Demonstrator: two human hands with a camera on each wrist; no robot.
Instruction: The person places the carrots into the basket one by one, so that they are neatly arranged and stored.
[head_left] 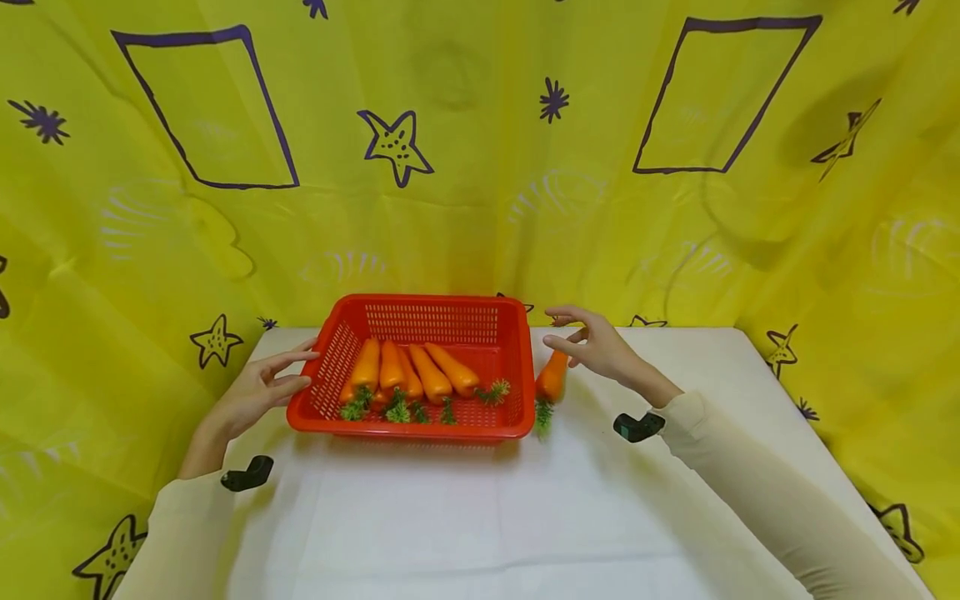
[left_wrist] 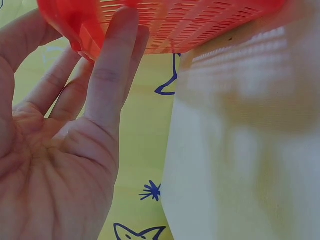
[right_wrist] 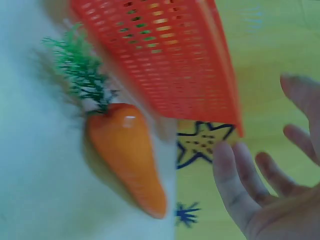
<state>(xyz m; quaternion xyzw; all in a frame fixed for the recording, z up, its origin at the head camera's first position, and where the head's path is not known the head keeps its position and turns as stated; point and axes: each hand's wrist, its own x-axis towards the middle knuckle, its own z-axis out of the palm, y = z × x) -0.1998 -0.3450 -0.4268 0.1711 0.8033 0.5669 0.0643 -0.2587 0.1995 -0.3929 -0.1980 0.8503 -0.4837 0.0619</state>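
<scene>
A red plastic basket [head_left: 408,429] stands on the white table, holding several orange carrots [head_left: 427,375] with green leafy tops. At its left end is my left hand [head_left: 258,387], its fingers nearly straight and spread against the outside of the rim. In the left wrist view, fingers [left_wrist: 117,65] overlap the basket's slotted wall. One loose carrot [right_wrist: 130,152] lies on the table just outside the basket's right side, leaves toward me. Above its tip in the head view is my right hand [head_left: 596,346], fingers spread and loosely bent. The right wrist view shows that hand apart from carrot and basket.
A yellow curtain [head_left: 480,225] with purple drawings hangs behind the table and along both sides. The white tabletop [head_left: 450,517] stretches in front of the basket. A small dark device [head_left: 639,427] is worn at each wrist.
</scene>
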